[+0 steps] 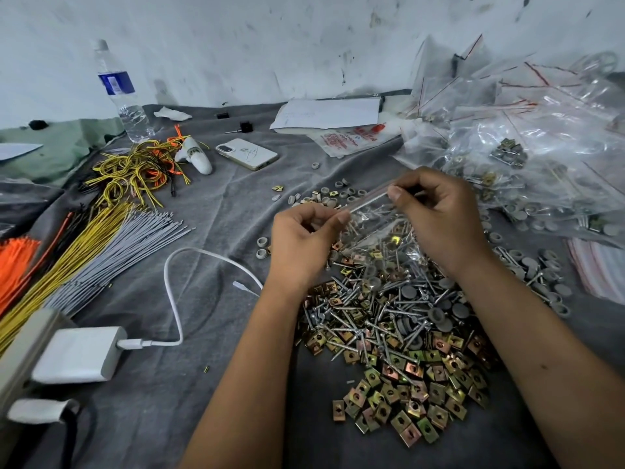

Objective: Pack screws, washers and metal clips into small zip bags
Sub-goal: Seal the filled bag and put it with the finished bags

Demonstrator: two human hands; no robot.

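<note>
- Pinching the top edge of a small zip bag [375, 218] at both ends, the two hands hold it up just above centre frame: the left hand [301, 245] grips the bag's left corner between thumb and curled fingers, and the right hand [439, 214] grips the right corner the same way.
- Inside the clear bag, screws and at least one yellowish clip show through the plastic; its strip edge runs slanting from lower left to upper right between the fingertips.
- Below the bag, from centre to lower right, lies a heap of screws [372, 319] mixed with grey washers [436, 314] on a grey cloth [209, 401].
- Brass-coloured metal clips [406, 401] spread out at the heap's lower edge.
- More grey washers sit scattered past the hands, above them and along the right side.
- At upper right, a pile of filled bags [541, 147] is stacked against the wall.
- At left lie bundles of yellow, grey and orange ties [101, 238].
- A white charger [81, 353] with its cable sits at lower left.
- A phone [247, 154] and a water bottle [121, 93] stand farther back, upper left.
</note>
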